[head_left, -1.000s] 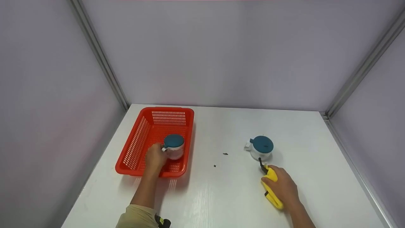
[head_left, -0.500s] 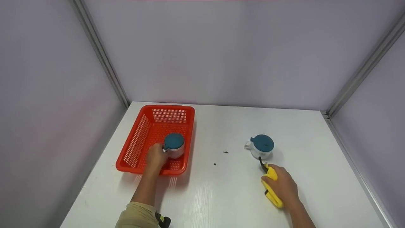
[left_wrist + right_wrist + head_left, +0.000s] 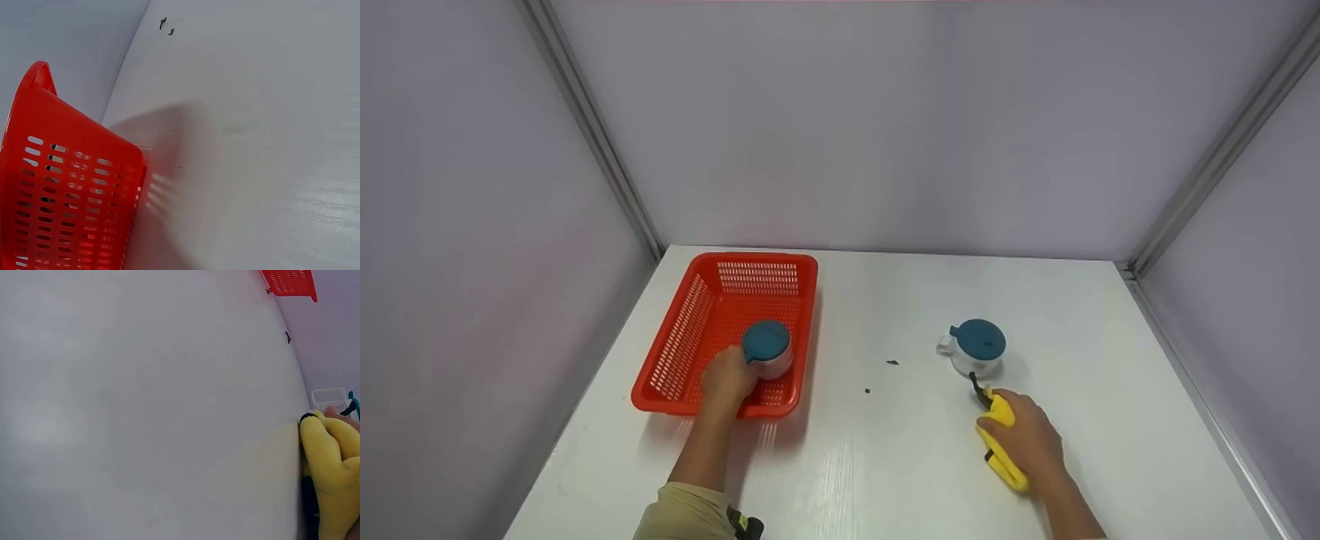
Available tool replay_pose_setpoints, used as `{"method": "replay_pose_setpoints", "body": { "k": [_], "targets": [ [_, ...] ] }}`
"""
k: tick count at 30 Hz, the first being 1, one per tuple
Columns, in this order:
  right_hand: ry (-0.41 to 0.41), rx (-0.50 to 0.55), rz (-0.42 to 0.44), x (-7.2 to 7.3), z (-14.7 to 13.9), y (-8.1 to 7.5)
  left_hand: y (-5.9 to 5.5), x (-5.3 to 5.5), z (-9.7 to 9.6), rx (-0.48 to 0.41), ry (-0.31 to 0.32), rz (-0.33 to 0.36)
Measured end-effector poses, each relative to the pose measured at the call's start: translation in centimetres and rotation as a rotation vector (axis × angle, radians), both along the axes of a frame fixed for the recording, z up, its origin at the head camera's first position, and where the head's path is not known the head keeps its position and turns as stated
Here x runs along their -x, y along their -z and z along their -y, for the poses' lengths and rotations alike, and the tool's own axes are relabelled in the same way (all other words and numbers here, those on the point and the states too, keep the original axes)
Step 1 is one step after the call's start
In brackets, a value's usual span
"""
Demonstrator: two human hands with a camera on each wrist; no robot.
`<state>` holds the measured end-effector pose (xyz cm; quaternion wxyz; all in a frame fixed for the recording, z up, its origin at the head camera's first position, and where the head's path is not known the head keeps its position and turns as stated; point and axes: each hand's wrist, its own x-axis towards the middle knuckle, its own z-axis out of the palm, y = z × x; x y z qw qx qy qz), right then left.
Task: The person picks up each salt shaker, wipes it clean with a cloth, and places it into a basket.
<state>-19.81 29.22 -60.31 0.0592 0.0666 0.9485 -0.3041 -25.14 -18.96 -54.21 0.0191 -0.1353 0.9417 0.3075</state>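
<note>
A white jar with a blue-teal lid point(image 3: 766, 341) sits in the right front part of the red basket point(image 3: 649, 367). My left hand point(image 3: 727, 379) reaches over the basket's front rim and grips the jar on its handle side; the handle is hidden behind the fingers. My right hand point(image 3: 1027, 435) holds a folded yellow cloth with black trim point(image 3: 1005, 465) low over the table, its black end pointing at a second lidded jar point(image 3: 977, 341). That jar stands upright, its white handle to the left. In the right wrist view, the fuzzy yellow cloth point(image 3: 332, 472) hides most of the hand.
Two small dark specks lie on the white table point(image 3: 870, 450) between the basket and the second jar, one of them a dark scrap point(image 3: 892, 362). Pale panels wall off the table at the back and both sides.
The jar in the basket has turned and shifted slightly left and nearer in my left hand, so its white handle no longer shows. My right hand and the cloth stay in place.
</note>
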Motion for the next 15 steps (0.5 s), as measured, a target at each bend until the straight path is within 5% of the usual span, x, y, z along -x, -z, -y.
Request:
{"method": "replay_pose_setpoints", "body": {
  "k": [10,15],
  "targets": [
    [-0.001,0.020,-0.011,0.0,-0.1,0.0,-1.4,-0.4,0.0,-0.009,-0.007,0.041],
    [0.000,0.010,-0.017,-0.1,0.0,0.2,-2.7,-1.0,-0.7,0.043,-0.065,-0.068]
  ]
}}
